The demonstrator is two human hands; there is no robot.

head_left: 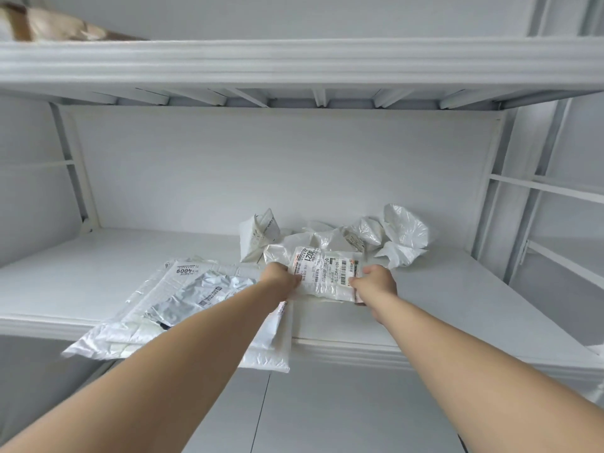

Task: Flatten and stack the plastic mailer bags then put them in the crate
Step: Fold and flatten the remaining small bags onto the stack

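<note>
Mailer bag (327, 273) is held over the shelf (457, 289), pinched at its two ends by the left hand (282, 279) and right hand (376, 281), beside the flattened stack (183, 295). Looks thin, light and slippery, so it's probably best gripped at the edges and pulled taut.

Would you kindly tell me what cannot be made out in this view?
- The crate: nowhere in the head view.
- Print on the held mailer: too small, edges covered by the left hand and right hand.
- The flattened stack: bag count hidden by overlap and the left forearm.
- The brown object on the top shelf: cut by the upper-left edge.
</note>
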